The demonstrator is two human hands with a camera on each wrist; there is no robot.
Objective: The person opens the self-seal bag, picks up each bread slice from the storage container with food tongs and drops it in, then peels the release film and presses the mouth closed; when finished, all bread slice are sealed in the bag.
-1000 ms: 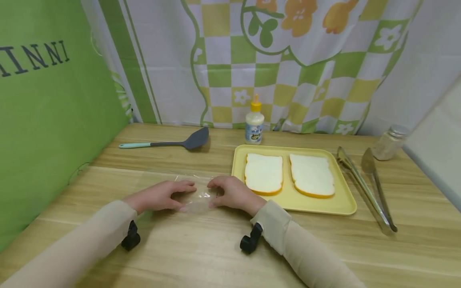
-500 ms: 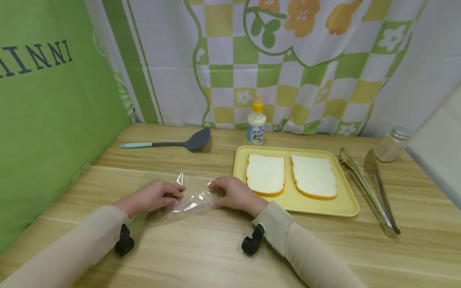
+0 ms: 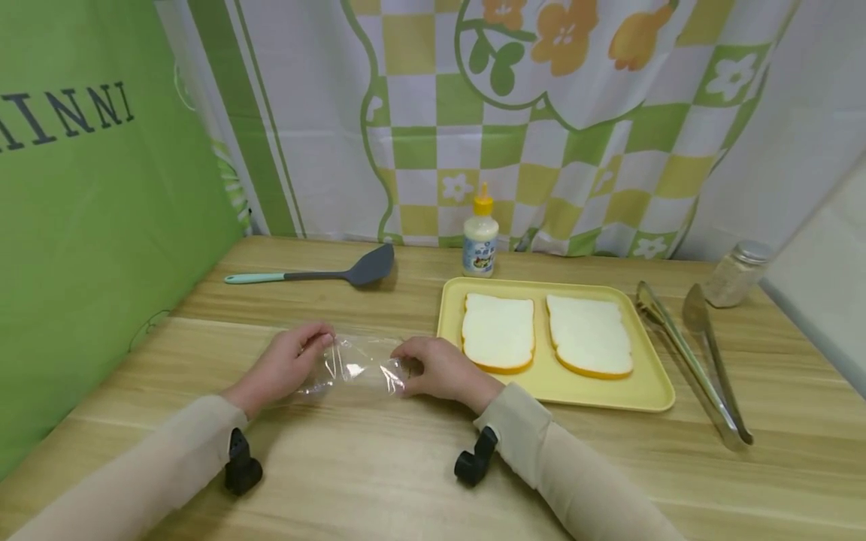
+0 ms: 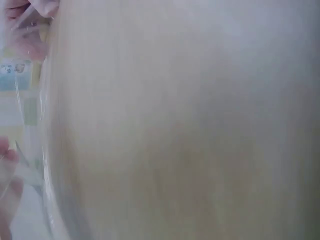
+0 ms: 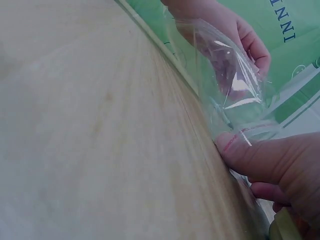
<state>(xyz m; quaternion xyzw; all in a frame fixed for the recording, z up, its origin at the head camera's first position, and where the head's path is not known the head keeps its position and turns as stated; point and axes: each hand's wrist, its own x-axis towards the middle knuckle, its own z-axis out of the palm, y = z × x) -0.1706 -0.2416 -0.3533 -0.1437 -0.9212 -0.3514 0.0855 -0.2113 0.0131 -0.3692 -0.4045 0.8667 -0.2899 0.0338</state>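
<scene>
A clear plastic bag stretches between both hands, close over the wooden table. My left hand pinches its upper left part between thumb and fingers. At the bag's other end my right hand holds on, thumb below and fingers above. Seen from the right wrist, the bag bulges open towards the left hand, and a strip with red print runs beside the right thumb. In the left wrist view only part of the film and some fingers show at the left edge.
A yellow tray with two bread slices lies right of the hands. Behind it stands a squeeze bottle. A spatula lies at the back left, metal tongs and a glass jar at the right.
My left hand has gone from loosely spread fingers to pinching the film, and has risen and turned. The bag is lifted and pulled more taut. The right hand stays nearly in place.
</scene>
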